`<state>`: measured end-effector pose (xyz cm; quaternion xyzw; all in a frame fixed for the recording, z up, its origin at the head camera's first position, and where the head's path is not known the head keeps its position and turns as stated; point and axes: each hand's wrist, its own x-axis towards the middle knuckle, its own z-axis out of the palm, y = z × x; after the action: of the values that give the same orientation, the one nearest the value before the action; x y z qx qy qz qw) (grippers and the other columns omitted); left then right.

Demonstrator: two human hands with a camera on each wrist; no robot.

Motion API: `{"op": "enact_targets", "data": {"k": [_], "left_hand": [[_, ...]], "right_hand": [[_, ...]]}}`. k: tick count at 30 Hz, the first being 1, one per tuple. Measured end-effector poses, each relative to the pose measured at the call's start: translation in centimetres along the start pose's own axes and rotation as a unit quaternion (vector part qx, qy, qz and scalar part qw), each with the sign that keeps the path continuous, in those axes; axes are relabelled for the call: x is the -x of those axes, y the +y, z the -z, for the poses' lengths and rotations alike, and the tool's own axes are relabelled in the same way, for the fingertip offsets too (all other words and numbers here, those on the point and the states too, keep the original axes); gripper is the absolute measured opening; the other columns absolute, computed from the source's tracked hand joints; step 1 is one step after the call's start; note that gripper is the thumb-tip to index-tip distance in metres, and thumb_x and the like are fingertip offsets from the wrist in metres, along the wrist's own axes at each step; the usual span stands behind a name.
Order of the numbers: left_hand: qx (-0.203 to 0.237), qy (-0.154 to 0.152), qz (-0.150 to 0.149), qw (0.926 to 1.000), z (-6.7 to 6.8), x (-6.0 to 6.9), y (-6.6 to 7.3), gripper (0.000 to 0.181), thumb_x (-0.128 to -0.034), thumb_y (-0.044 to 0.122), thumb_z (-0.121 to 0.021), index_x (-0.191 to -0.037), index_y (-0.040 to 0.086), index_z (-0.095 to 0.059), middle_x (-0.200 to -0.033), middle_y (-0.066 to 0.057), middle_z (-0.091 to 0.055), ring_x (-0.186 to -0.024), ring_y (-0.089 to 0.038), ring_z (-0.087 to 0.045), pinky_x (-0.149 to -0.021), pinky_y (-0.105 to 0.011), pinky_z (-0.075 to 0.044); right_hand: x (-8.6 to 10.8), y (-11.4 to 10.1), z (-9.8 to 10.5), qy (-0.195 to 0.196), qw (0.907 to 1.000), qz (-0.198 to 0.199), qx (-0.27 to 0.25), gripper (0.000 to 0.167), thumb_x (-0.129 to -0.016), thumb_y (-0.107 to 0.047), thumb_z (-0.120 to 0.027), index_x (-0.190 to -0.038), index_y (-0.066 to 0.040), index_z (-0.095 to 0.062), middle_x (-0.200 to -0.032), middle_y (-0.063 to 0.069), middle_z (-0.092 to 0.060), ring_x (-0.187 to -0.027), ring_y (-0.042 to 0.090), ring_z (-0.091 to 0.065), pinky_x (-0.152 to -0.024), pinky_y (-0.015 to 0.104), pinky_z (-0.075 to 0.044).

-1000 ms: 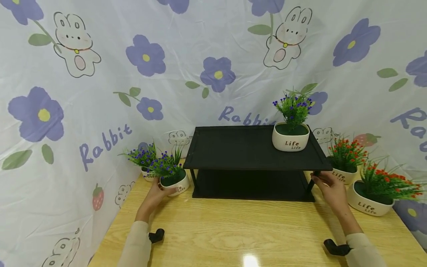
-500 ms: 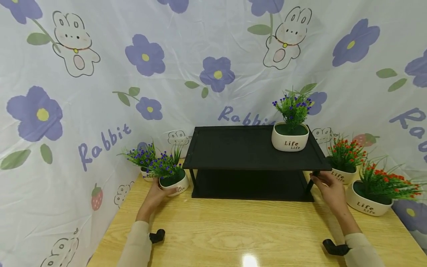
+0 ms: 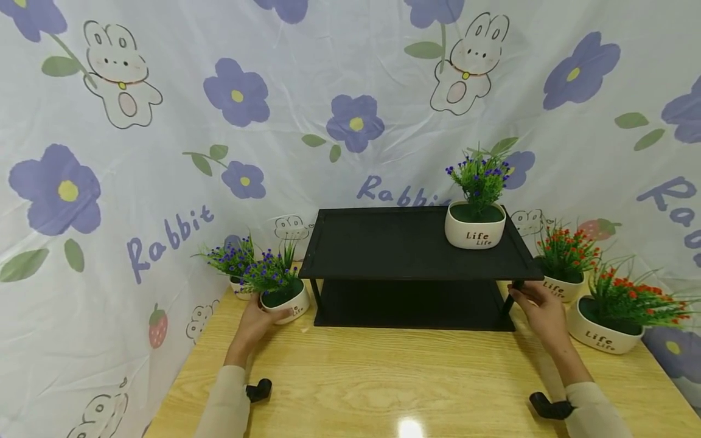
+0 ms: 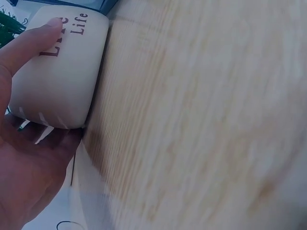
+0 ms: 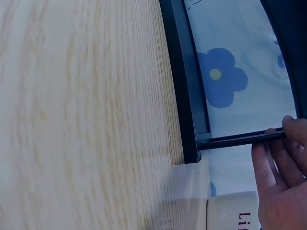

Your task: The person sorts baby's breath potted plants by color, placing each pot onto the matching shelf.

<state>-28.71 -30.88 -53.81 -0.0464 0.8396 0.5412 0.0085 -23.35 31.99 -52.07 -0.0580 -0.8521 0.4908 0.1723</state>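
My left hand (image 3: 253, 325) grips a white oval flowerpot (image 3: 300, 298) with purple flowers, which stands on the table left of a black two-tier shelf (image 3: 378, 243). In the left wrist view, the thumb lies across the "Life" lettering of that flowerpot (image 4: 72, 81) and the fingers reach around its side. My right hand (image 3: 544, 315) holds the shelf's front right post just under the top tier. From the right wrist view, thumb and fingers pinch this thin black post (image 5: 235, 141). A similar purple-flowered pot (image 3: 474, 234) sits on the right of the top tier.
Behind the gripped pot is another purple-flowered pot (image 3: 241, 288), partly hidden. Two red-flowered pots, one at the back (image 3: 564, 288) and one nearer (image 3: 605, 334), stand right of my right hand. A patterned cloth (image 3: 306, 67) hangs behind the wooden table (image 3: 361, 377).
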Motion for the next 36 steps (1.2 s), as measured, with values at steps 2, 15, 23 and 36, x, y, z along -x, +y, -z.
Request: {"op": "enact_targets", "data": {"k": [2, 15, 23, 36], "left_hand": [[-0.007, 0.006, 0.003, 1.0000, 0.0, 0.0, 0.0, 0.119, -0.0886, 0.035, -0.089, -0.172, 0.009, -0.008, -0.173, -0.025, -0.028, -0.158, -0.043, -0.033, -0.129, -0.059, -0.032], [-0.011, 0.026, -0.003, 0.9996, 0.5, 0.5, 1.1, 0.116, -0.0871, 0.038, -0.090, -0.170, 0.008, -0.015, -0.167, -0.025, -0.037, -0.151, -0.042, -0.042, -0.123, -0.057, -0.040], [-0.015, 0.035, -0.018, 0.9991, 1.3, 0.9, 2.6, 0.116, -0.0873, 0.045, -0.089, -0.171, 0.014, -0.015, -0.164, -0.020, -0.041, -0.146, -0.037, -0.049, -0.119, -0.053, -0.043], [-0.014, 0.064, -0.033, 0.9973, 2.8, 1.5, 5.1, 0.112, -0.0886, 0.045, -0.088, -0.171, 0.017, -0.016, -0.160, -0.019, -0.045, -0.142, -0.034, -0.051, -0.116, -0.051, -0.046]], "right_hand": [[0.0, 0.0, -0.1, 0.000, 1.0000, 0.002, -0.006, 0.042, -0.108, -0.032, -0.065, -0.137, -0.001, -0.067, -0.108, -0.033, -0.063, -0.097, -0.025, -0.053, -0.081, 0.002, -0.046], [-0.1, 0.3, -0.1, -0.001, 1.0000, -0.007, -0.007, 0.047, -0.108, -0.034, -0.066, -0.141, -0.001, -0.064, -0.112, -0.029, -0.061, -0.098, -0.025, -0.052, -0.081, 0.001, -0.046], [-0.1, 0.2, 0.0, -0.004, 0.9999, -0.010, -0.001, 0.047, -0.108, -0.035, -0.066, -0.142, -0.002, -0.064, -0.118, -0.020, -0.065, -0.098, -0.025, -0.050, -0.081, 0.001, -0.046], [0.0, 0.2, -0.1, -0.005, 1.0000, -0.008, 0.001, 0.046, -0.108, -0.034, -0.065, -0.141, -0.001, -0.064, -0.118, -0.017, -0.066, -0.098, -0.025, -0.050, -0.080, 0.001, -0.046]]}}
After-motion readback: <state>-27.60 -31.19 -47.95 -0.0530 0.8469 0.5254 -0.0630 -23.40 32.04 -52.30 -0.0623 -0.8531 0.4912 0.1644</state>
